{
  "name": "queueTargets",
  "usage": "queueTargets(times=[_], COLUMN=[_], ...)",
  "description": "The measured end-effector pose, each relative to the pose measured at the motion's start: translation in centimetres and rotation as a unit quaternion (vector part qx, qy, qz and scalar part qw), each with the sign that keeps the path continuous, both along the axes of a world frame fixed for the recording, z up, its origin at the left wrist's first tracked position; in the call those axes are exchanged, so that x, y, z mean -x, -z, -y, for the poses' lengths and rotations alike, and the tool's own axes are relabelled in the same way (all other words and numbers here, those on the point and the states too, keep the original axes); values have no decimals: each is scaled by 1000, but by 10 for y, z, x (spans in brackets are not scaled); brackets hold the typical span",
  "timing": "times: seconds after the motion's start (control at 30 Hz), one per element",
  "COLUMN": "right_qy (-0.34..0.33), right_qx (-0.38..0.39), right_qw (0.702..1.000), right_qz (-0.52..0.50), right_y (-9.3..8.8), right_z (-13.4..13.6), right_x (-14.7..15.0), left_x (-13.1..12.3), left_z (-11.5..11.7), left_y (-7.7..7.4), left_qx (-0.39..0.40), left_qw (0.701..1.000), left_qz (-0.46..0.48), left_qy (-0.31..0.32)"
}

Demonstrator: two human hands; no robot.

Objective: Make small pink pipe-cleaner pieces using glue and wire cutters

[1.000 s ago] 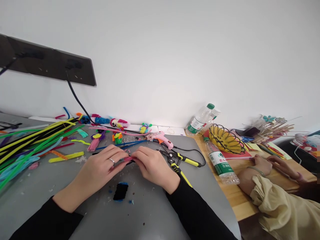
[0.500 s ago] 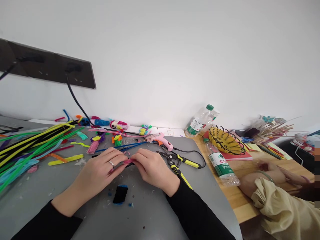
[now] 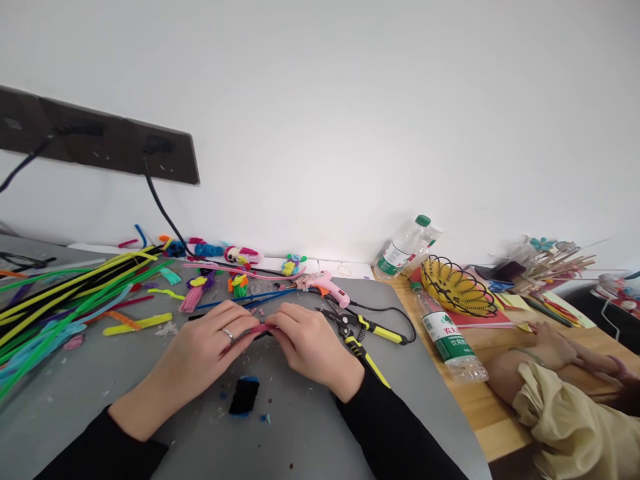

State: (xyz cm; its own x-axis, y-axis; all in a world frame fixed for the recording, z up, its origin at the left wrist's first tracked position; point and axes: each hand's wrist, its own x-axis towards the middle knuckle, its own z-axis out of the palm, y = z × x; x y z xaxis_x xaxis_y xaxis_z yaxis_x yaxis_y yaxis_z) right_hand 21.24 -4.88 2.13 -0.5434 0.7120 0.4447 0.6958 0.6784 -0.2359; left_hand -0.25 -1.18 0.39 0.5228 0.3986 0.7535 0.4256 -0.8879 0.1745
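Head view. Centre frame: left hand (image 3: 210,343) and right hand (image 3: 310,343), fingers curled, both pinch one short pink pipe cleaner (image 3: 257,329) low over grey table (image 3: 125,380). Piece looks part-bent, so shaping is judged unfinished. Counts: one black fuzzy piece (image 3: 244,396) below hands; right of hands, one glue gun (image 3: 327,283), one cutter (image 3: 360,333), two water bottles (image 3: 447,340).

Bright even daylight, soft shadows, wide-angle edge distortion, right side blurred

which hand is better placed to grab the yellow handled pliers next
Right. The right hand lies just beside the pliers; the left hand is on the far side. Both pinch the pink pipe cleaner.
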Motion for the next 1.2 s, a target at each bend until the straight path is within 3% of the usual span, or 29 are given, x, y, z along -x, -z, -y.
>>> queueTargets(times=[0.57,1.2], right_qy=[-3,-9], right_qx=[4,10], right_qw=[1000,1000], right_qz=[-23,-25], right_y=[0,1], right_z=[1,1], right_x=[1,0], left_x=[1,1], left_z=[2,2], left_y=[4,3], left_qx=[48,45], left_qw=[999,999], left_qz=[-2,5], left_qy=[-2,8])
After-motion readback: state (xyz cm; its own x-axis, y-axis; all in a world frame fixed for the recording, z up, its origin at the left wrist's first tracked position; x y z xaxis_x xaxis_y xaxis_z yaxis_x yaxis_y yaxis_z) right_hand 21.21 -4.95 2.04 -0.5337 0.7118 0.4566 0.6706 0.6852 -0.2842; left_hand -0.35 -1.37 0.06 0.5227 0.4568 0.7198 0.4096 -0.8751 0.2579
